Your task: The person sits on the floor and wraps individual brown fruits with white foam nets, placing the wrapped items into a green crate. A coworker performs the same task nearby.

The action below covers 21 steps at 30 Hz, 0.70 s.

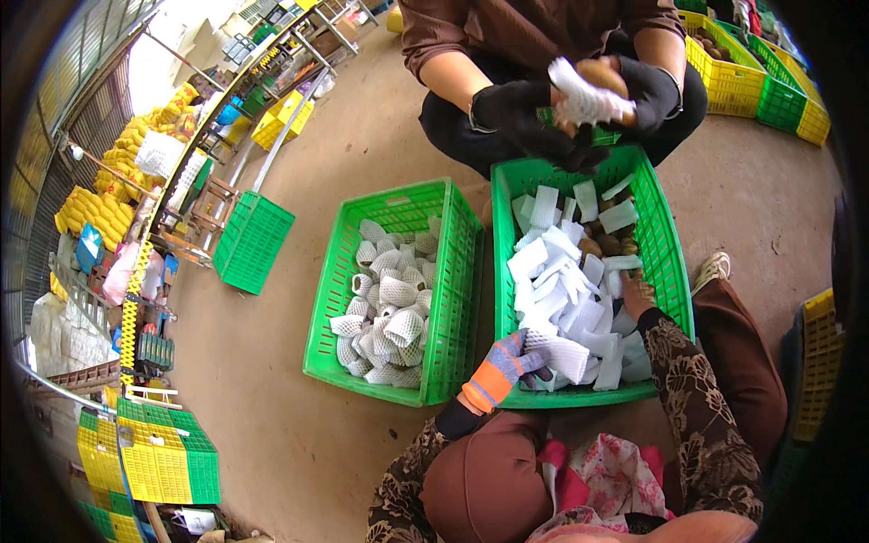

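My left hand [504, 370], in a grey and orange knit glove, grips a white foam net sleeve [567, 358] over the near left corner of a green plastic crate [590, 400]. Flat white foam net sleeves [567, 271] fill much of this crate. Brown rounded fruits [607, 244] show among them on the right side. My bare right hand [637, 293] reaches inside the crate's right wall, close to the fruits and sleeves. Its fingertips are partly hidden, so whether it holds anything is unclear. Left of this crate, a second green crate [461, 305] contains many sleeved fruits [397, 292].
Across the crate, a person in black gloves [512, 112] handles a brown fruit [603, 76] and a white foam sleeve [584, 102]. Yellow crates [730, 85] with fruit stand at upper right. An upturned green crate [254, 242] and a long conveyor-like frame [136, 298] are left.
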{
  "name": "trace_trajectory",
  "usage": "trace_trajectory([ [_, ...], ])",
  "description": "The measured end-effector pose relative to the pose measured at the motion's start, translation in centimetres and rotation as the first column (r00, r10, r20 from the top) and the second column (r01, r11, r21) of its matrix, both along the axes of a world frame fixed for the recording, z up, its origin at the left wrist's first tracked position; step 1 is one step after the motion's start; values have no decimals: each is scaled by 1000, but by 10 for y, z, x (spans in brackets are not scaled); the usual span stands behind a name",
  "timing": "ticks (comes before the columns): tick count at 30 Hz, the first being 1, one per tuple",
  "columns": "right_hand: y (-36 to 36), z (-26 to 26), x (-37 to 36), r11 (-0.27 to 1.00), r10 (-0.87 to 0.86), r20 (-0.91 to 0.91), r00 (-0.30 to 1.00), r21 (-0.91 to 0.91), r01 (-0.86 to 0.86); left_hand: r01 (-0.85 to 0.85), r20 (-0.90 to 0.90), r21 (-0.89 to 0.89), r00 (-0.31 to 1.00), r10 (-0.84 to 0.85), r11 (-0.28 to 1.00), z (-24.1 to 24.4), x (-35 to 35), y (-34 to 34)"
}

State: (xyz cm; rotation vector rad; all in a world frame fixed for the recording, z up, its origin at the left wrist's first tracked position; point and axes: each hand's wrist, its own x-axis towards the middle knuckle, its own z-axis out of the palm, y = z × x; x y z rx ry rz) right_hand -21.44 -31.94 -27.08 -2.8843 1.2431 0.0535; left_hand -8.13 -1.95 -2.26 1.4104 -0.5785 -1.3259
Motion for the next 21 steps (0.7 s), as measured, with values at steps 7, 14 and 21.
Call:
trace_trajectory([
  [7,4,-28,-7,973,-1,-96,995,-229,-21,-181,-87,-18,980,179,983,-8,-1,1],
  [14,9,28,-15,989,-146,182,972,24,144,-290,-29,-145,957,289,946,-36,6,-11],
  [21,76,204,-12,609,-470,750,465,657,-445,116,501,-259,865,31,959,-131,59,-25],
])
